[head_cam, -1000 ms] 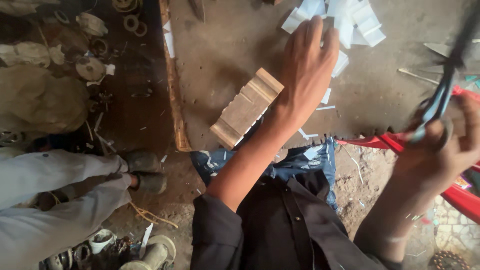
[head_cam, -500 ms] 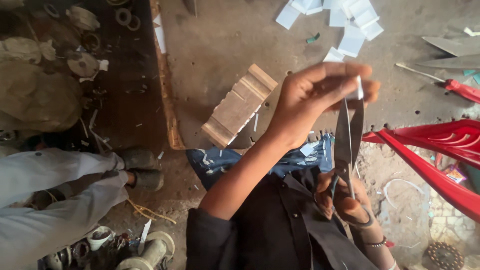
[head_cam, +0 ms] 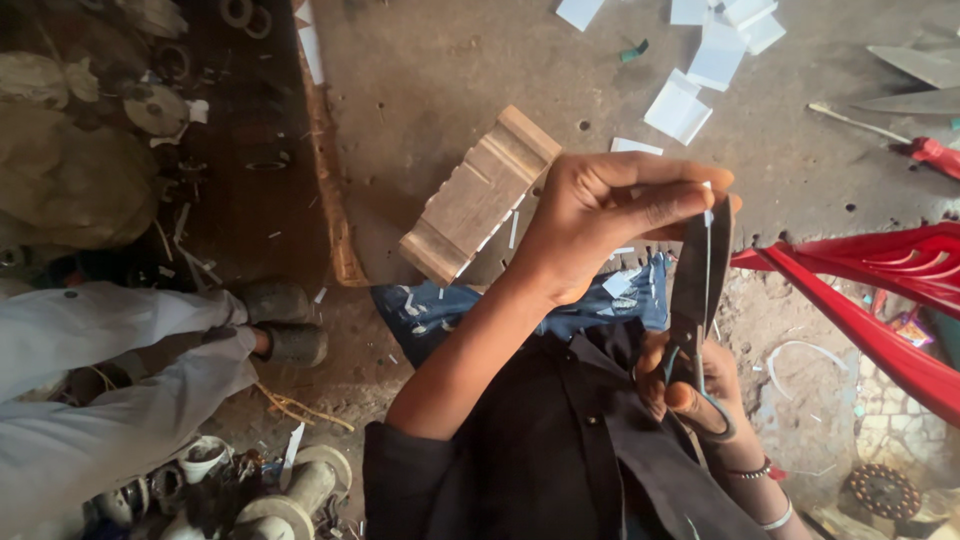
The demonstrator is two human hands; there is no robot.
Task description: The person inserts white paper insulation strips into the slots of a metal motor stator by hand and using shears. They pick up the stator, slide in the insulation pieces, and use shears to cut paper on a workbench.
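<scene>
Seen from above at a dusty work floor (head_cam: 480, 60): left hand (head_cam: 600, 220) raised, fingers (head_cam: 660, 200) pinched together on the top edge of a thin white paper strip (head_cam: 708, 215), held edge-on against the dark blades of a pair of scissors (head_cam: 695, 290). Right hand (head_cam: 690, 385) lower down, fingers curled shut through the teal scissor handles, blades pointing up along the strip (whether parted or closed cannot be told from this angle). Already lying well apart on the floor beyond: a scatter of cut white paper squares (head_cam: 690, 100), suggesting, as a judgement, a good share of the cutting done, with the strip in hand not yet cut through. Just beside the left wrist, a ridged wooden block (head_cam: 480, 195) on the floor. At right, a red plastic chair (head_cam: 880, 290) and a red-handled screwdriver (head_cam: 905, 140); at left, another person's pale trouser legs (head_cam: 110, 350) and dark shoes.
</scene>
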